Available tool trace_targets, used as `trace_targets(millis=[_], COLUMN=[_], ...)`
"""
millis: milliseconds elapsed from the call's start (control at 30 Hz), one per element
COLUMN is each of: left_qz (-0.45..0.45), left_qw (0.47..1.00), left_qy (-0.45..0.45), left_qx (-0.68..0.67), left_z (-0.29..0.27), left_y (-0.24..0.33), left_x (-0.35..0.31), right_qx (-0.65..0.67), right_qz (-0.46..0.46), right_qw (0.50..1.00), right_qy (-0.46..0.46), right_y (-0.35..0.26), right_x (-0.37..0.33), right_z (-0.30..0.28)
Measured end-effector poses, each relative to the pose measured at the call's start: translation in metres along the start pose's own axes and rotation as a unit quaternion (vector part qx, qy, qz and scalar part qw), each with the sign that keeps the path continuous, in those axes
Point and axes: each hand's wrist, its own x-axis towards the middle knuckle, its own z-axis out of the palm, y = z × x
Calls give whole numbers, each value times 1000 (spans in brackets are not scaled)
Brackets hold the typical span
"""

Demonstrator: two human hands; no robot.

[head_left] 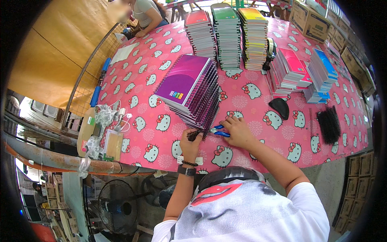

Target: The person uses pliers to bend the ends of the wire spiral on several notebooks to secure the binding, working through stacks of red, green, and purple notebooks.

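A tall, leaning stack of purple spiral notebooks (186, 80) stands in front of me, its dark coils fanned along the right side. At the near foot of the stack, my left hand (192, 141) is closed around the end of a dark binding coil (193, 135). Blue-handled cutting pliers (220, 132) are gripped in my right hand (238, 131). Their metal jaws point left, close to the coils and my left fingertips. Whether the jaws touch a coil is too small to tell.
Red (197, 18), green (225, 15) and yellow notebook stacks (253, 16) rise at the back. Pink (291, 62) and blue notebooks (320, 66) stand at right, near a black rounded object (279, 109) and loose black coils (329, 125). A person (148, 16) sits far left.
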Motion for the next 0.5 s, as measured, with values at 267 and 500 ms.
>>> trace_targets(millis=[267,500], left_qz=[78,-115], left_qw=[990,991], left_qy=[-14,-23], left_qx=[115,-60], left_z=[5,-5], left_y=[10,-13], left_x=[2,6], right_qx=[63,28], right_qz=[113,53], right_qw=[982,996], right_qy=[-135,-60], right_y=[1,11], right_x=[1,-7], right_z=[12,11])
